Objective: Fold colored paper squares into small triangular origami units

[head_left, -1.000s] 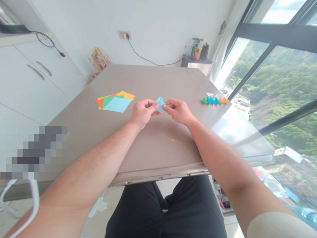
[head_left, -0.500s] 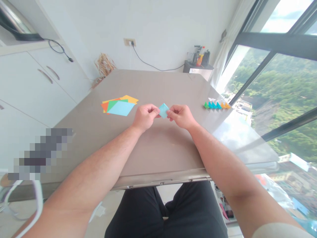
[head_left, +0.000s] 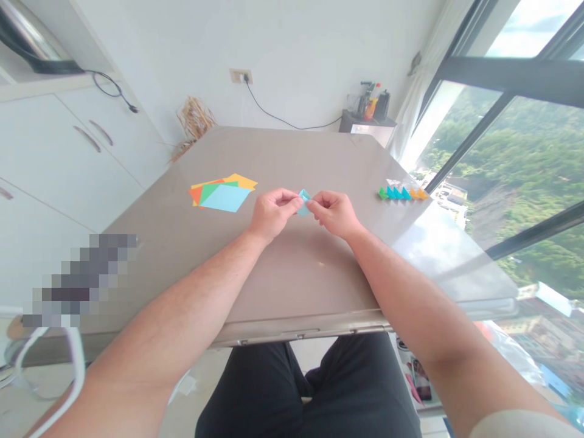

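Observation:
A small light-blue folded piece of paper (head_left: 303, 209) is held above the table between my two hands. My left hand (head_left: 274, 213) pinches its left side between thumb and fingers. On the opposite side, my right hand (head_left: 334, 213) grips the paper the same way. The paper's upper part looks opened into a small pocket, with darker blue showing near the top corner. My fingertips cover much of both sides, so the exact folds are hidden.
Flat coloured paper sheets (head_left: 225, 198) lie overlapped on the table (head_left: 292, 274) to the left. Several small folded paper pieces (head_left: 401, 193) in green, blue and orange stand in a row at right. A blurred-out object (head_left: 84, 277) sits at the left edge, with a white cable (head_left: 75, 365) below it.
Both hands have drawn slightly closer together. The paper, flat and diamond-shaped before, now appears opened at its top. The sheets and the folded row keep their places.

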The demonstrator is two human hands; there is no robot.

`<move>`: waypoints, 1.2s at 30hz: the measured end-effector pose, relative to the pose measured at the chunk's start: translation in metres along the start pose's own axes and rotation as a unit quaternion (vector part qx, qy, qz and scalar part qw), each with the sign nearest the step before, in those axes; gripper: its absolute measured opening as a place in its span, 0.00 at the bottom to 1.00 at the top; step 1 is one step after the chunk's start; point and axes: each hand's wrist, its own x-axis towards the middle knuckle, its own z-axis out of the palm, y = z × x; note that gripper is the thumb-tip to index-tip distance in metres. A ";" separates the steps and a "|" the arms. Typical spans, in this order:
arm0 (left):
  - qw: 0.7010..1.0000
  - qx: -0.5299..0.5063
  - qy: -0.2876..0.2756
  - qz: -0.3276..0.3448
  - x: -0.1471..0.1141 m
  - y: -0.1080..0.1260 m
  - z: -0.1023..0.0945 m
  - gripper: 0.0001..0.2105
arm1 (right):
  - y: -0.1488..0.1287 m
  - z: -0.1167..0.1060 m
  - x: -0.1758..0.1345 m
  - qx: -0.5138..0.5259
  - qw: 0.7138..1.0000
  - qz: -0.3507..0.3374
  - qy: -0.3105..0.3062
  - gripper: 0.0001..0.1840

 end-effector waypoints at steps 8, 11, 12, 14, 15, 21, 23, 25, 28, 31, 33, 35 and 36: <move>0.998 0.030 0.045 0.020 0.001 0.002 0.001 0.12 | -0.001 0.004 -0.001 -0.020 0.999 -0.019 0.020 0.12; 0.998 0.035 0.048 0.014 0.000 0.003 0.002 0.14 | 0.001 0.005 0.000 -0.026 0.999 -0.026 0.036 0.11; 0.998 0.035 0.048 0.011 -0.001 0.004 0.002 0.14 | 0.002 0.005 0.000 -0.027 0.999 -0.027 0.037 0.11; 0.998 0.036 0.049 0.005 -0.001 0.004 0.003 0.13 | 0.002 0.006 0.000 -0.026 0.999 -0.027 0.036 0.11; 0.998 0.038 0.049 0.003 -0.001 0.004 0.003 0.13 | 0.002 0.006 0.000 -0.026 0.999 -0.027 0.035 0.10; 0.998 0.043 0.050 0.004 -0.001 0.004 0.003 0.12 | 0.002 0.005 0.001 -0.041 0.998 -0.025 0.036 0.10; 0.998 0.042 0.051 0.006 -0.001 0.003 0.003 0.11 | 0.001 0.005 0.001 -0.046 0.998 -0.021 0.036 0.10; 0.998 0.041 0.053 0.008 -0.001 0.003 0.004 0.11 | 0.001 0.005 0.001 -0.048 0.998 -0.017 0.036 0.10; 0.997 0.040 0.060 0.009 -0.001 0.002 0.005 0.11 | 0.000 0.005 0.001 -0.051 0.998 -0.019 0.036 0.09; 0.997 0.039 0.065 0.011 -0.001 0.001 0.005 0.10 | -0.001 0.005 0.000 -0.055 0.998 -0.018 0.037 0.09; 0.997 0.038 0.066 0.014 0.000 0.001 0.006 0.10 | -0.001 0.005 0.000 -0.054 0.998 -0.014 0.036 0.09; 0.997 0.036 0.067 0.018 0.000 0.001 0.006 0.09 | -0.001 0.006 0.000 -0.055 0.998 -0.011 0.034 0.09; 0.997 0.035 0.067 0.020 0.000 0.001 0.006 0.09 | -0.001 0.006 0.000 -0.055 0.998 -0.012 0.034 0.09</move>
